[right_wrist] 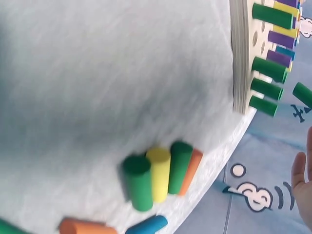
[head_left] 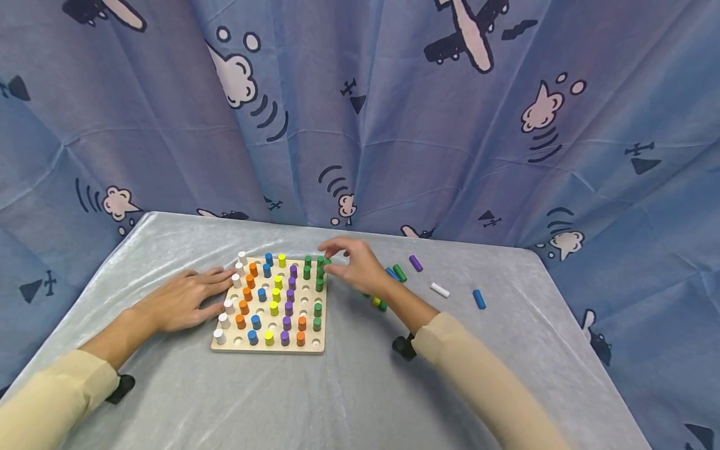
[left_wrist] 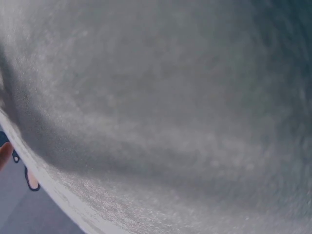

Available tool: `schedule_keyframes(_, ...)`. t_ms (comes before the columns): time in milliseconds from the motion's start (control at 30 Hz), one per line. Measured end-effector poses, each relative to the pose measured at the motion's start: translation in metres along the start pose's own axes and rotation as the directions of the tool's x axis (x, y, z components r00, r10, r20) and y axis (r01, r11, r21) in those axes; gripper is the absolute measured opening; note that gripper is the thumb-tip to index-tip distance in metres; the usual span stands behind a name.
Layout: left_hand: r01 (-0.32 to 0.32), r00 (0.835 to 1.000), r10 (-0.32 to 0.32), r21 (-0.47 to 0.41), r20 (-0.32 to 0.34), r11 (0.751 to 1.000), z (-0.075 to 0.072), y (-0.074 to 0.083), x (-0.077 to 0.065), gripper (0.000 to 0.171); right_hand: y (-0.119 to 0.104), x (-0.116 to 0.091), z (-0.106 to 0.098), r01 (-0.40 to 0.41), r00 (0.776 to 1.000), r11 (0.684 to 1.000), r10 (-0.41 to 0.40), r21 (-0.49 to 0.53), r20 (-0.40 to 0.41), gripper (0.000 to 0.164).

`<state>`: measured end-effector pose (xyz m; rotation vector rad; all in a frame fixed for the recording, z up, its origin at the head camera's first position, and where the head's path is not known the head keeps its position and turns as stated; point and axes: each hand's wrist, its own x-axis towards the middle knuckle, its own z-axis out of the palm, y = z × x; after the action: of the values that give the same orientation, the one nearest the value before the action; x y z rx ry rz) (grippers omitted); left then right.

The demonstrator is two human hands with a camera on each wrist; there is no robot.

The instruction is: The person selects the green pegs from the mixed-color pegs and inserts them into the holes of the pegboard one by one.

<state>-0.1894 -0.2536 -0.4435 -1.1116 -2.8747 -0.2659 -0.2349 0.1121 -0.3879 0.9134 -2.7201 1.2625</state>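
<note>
A square wooden peg board lies on the table, with rows of white, orange, blue, yellow, purple and green pegs standing in its holes. My left hand rests flat at the board's left side, fingertips by the white pegs. Only a fingertip of it enters the left wrist view. Over the board's far right corner, my right hand pinches a green peg between thumb and fingers. That green peg shows tilted above the board at the right wrist view's edge, where the fingertips are out of frame.
Loose pegs lie right of the board, partly behind my right forearm: a purple peg, a white peg, a blue peg and several others, including a yellow peg. A patterned curtain hangs behind the table.
</note>
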Motion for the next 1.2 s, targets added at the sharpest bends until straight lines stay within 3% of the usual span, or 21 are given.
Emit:
schedule_keyframes(600,-0.004,1.0,0.004,-0.011,-0.01,1.0,0.0,0.0,0.0,0.056,0.005,0.006,0.034,-0.006,1.0,0.996,0.008,0.092,-0.025,0.03)
schedule_keyframes(900,-0.006,1.0,0.006,-0.014,-0.025,1.0,-0.002,0.002,0.0,0.056,0.006,0.006,0.043,-0.041,0.999,0.997,0.041,0.07,0.004,0.032)
schedule_keyframes(1200,0.01,1.0,-0.01,-0.018,0.004,1.0,-0.002,0.001,0.0,0.056,0.004,0.005,0.046,-0.072,0.997,0.995,0.07,0.067,0.03,0.032)
